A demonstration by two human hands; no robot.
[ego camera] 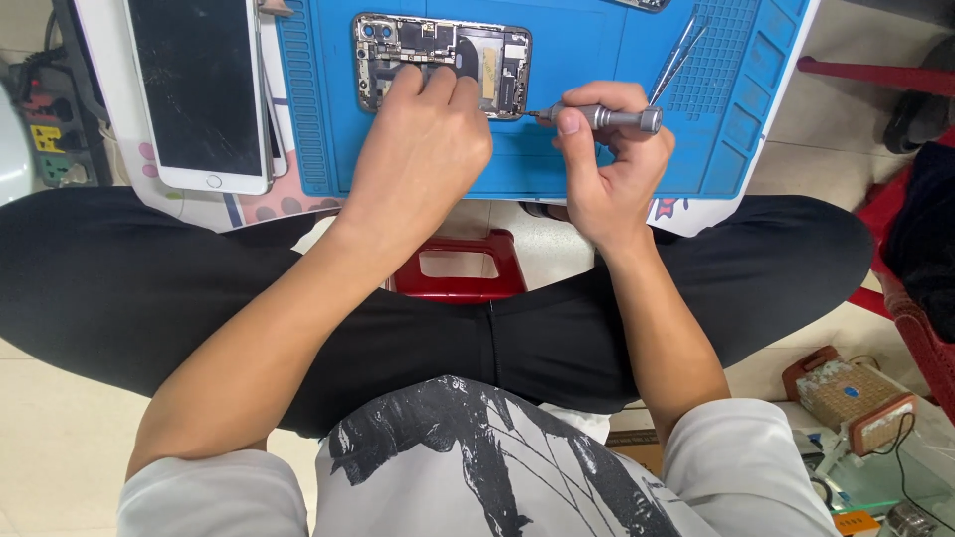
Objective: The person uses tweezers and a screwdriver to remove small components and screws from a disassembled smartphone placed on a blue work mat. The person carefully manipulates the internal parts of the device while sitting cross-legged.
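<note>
My left hand presses flat on the opened phone near the blue mat's far edge, while my right hand pinches the grey screwdriver, tip at the phone's right end, tweezers lying just beyond.

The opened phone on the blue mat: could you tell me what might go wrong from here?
The screwdriver in the right hand meets the opened phone at its lower right edge; a slip could gouge the exposed parts. The left hand steadies the phone with its fingertips only, so it might shift. A freed screw could roll off the blue mat onto the floor, since the mat's edge is close.
</note>
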